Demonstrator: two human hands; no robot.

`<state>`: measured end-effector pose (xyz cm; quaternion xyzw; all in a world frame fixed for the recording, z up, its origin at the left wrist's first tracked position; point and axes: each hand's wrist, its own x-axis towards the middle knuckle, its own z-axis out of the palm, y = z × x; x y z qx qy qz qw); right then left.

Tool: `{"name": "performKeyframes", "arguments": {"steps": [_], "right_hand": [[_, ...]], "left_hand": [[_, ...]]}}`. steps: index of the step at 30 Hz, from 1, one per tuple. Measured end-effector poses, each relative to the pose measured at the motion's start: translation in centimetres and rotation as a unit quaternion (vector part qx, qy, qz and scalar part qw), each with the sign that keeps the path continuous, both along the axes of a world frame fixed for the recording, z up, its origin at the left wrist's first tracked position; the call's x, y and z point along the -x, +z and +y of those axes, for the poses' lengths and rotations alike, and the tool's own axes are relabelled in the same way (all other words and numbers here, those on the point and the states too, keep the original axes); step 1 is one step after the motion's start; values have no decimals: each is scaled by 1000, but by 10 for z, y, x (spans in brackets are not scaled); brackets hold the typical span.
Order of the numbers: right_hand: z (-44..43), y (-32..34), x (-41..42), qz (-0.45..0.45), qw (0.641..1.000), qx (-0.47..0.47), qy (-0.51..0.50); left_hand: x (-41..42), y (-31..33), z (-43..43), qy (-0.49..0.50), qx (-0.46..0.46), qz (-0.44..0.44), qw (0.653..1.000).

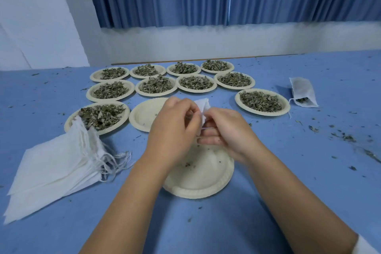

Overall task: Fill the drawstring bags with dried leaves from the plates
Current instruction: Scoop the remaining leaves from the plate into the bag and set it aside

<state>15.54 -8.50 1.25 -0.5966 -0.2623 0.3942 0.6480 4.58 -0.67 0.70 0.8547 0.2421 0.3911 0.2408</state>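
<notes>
A small white drawstring bag (203, 107) is held up between both hands above a nearly bare cream plate (206, 179) with a few leaf crumbs. My left hand (173, 132) pinches the bag's left side. My right hand (224, 130) pinches its right edge, with a thin string running across its fingers. Most of the bag is hidden by the fingers. Several cream plates heaped with dried green leaves (260, 101) lie in rows behind. Another nearly bare plate (144, 113) sits just past my hands.
A fanned stack of flat white drawstring bags (55, 167) lies at the left, overlapping a leaf plate (101, 115). One filled bag (303, 92) rests at the far right. Leaf crumbs (344, 137) litter the blue tablecloth on the right. A blue curtain and white wall stand behind.
</notes>
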Motion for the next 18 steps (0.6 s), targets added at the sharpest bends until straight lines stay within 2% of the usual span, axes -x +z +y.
{"name": "performKeyframes", "arguments": {"steps": [3, 6, 8, 13, 18], "right_hand": [[-11, 5, -15, 73, 995, -65, -11], [-22, 4, -37, 68, 992, -77, -68], [-29, 1, -57, 76, 986, -79, -126], [-44, -1, -119, -24, 964, -76, -252], [-42, -7, -194, 16, 940, -107, -323]], "left_hand": [[-32, 7, -19, -2, -51, 29, 998], [-70, 7, -35, -11, -76, 73, 994], [-94, 4, -45, -33, -56, 78, 995], [-145, -9, -79, -100, 36, 3, 994], [-179, -27, -86, -108, 81, 11, 991]]}}
